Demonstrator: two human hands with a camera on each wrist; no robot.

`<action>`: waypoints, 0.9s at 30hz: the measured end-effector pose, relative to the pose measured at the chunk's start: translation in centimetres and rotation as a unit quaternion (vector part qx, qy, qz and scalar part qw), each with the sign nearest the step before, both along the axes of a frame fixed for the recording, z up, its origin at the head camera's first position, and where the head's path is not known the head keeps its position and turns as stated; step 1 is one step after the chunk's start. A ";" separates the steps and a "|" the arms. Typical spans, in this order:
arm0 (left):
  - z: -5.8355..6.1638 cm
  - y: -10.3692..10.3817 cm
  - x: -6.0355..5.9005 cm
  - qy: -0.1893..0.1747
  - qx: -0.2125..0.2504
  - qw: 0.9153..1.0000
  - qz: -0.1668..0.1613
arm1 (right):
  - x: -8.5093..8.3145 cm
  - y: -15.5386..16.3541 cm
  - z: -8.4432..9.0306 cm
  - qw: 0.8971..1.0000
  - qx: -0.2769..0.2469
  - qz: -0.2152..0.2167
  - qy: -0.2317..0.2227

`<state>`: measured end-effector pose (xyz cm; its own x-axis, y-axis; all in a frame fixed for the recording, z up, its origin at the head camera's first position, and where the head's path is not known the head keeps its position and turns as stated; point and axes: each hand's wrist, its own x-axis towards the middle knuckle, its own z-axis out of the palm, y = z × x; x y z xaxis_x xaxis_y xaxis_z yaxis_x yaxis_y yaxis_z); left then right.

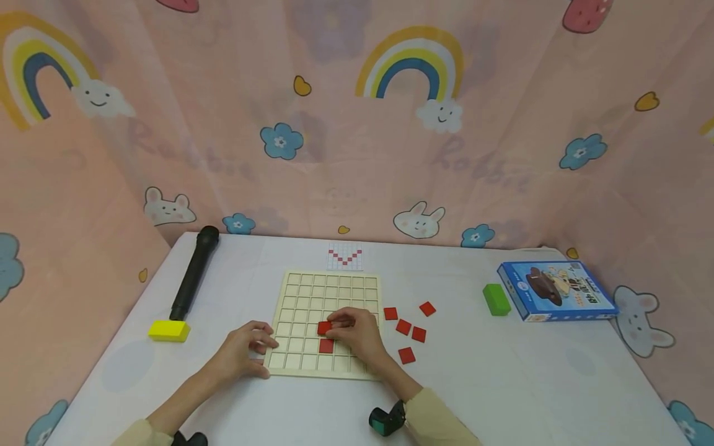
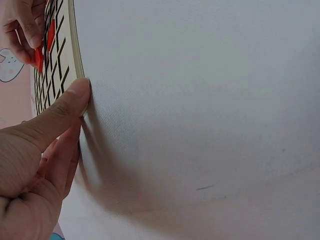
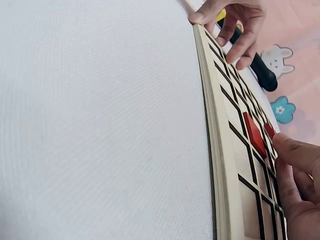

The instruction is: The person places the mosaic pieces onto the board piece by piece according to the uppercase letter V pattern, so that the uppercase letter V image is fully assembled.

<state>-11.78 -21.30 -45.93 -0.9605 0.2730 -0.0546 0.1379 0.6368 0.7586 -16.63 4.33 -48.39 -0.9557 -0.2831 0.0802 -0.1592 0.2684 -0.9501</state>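
Note:
A cream square grid board (image 1: 301, 297) lies on the white table. My left hand (image 1: 242, 352) holds its near left corner, the thumb on the front edge and the fingers along the left side. My right hand (image 1: 359, 334) is over the middle of the board and pinches a red square tile (image 1: 323, 327) by its right side. Just nearer, another red tile (image 1: 326, 346) lies in a cell; the right wrist view shows this tile (image 3: 254, 136) too. Several loose red tiles (image 1: 403, 326) are scattered to the right of the board.
Behind the board lies a small grid card (image 1: 345, 256) with a red V pattern. To the left, a black rod (image 1: 195, 272) with a rounded end meets a yellow block (image 1: 169, 331). A green block (image 1: 496, 300) and a blue box (image 1: 558, 290) stand at the right.

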 end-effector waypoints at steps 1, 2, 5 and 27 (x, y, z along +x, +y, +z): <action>0.0 0.0 0.0 0.000 0.000 1.000 -0.001 | 0.0 -0.1 0.0 1.000 0.001 0.000 -0.002; 0.0 0.0 0.0 0.000 0.000 1.000 -0.001 | 0.0 -0.2 0.0 1.000 0.002 0.001 -0.003; 0.0 0.0 -0.1 0.001 -0.001 1.000 -0.002 | -0.1 -0.6 0.0 1.000 0.010 0.000 -0.009; -0.1 0.0 -0.2 0.012 -0.008 1.000 -0.006 | -0.2 -1.3 0.1 0.999 -0.009 0.015 -0.028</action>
